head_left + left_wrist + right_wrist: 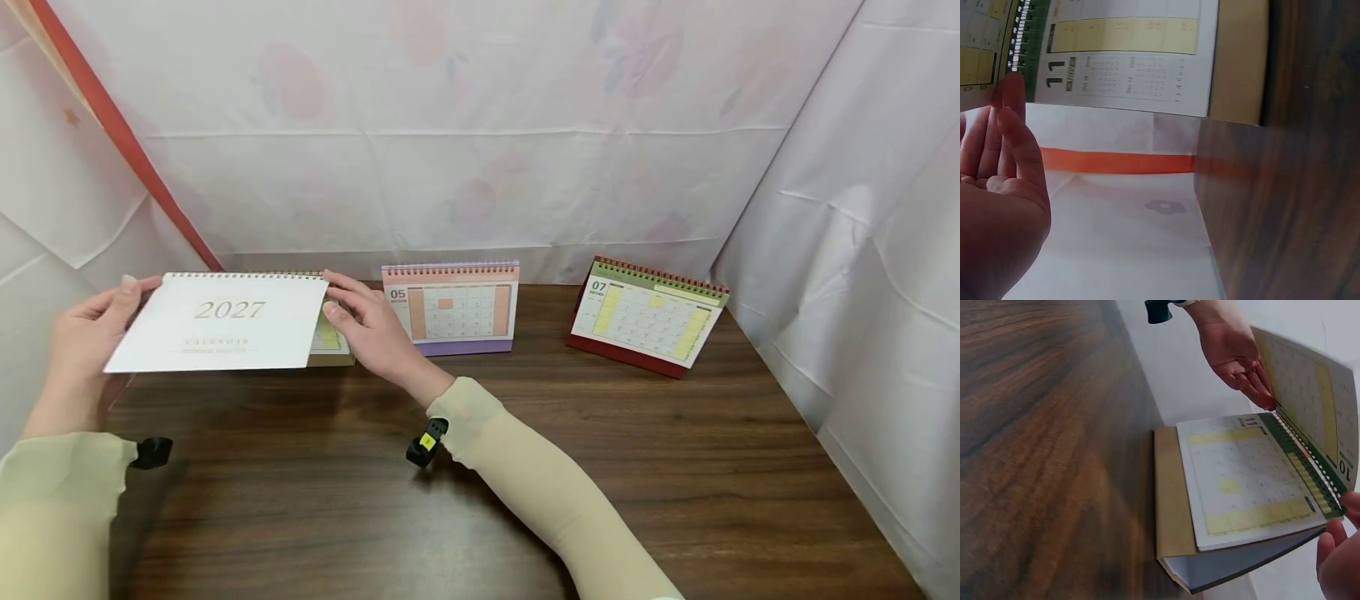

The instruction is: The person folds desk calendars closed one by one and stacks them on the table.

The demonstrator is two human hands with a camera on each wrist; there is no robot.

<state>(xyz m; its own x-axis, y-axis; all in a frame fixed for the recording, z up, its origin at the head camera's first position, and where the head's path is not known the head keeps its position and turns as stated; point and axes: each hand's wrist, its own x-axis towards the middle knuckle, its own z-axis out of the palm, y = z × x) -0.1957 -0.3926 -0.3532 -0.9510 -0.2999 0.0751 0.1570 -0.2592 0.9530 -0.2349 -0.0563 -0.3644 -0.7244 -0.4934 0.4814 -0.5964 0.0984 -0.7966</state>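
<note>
A spiral-bound desk calendar [217, 329] with a tan stand stands at the left of the table, its white "2027" cover raised toward me. Beneath the raised leaves, the right wrist view shows a page marked 11 [1247, 481], while a page marked 10 [1304, 387] faces it from their underside. At the left end of the spiral, my left hand [82, 342] touches with extended fingertips, its palm turned up in the left wrist view. The thumb and fingers of my right hand [378, 333] pinch the calendar at the right end of its spiral binding.
A purple-based calendar [450, 312] marked 05 stands just right of my right hand. Farther right is an angled red-based calendar [648, 317] marked 07. The dark wooden table [360, 508] ends at pale curtains [465, 167] behind and to the sides.
</note>
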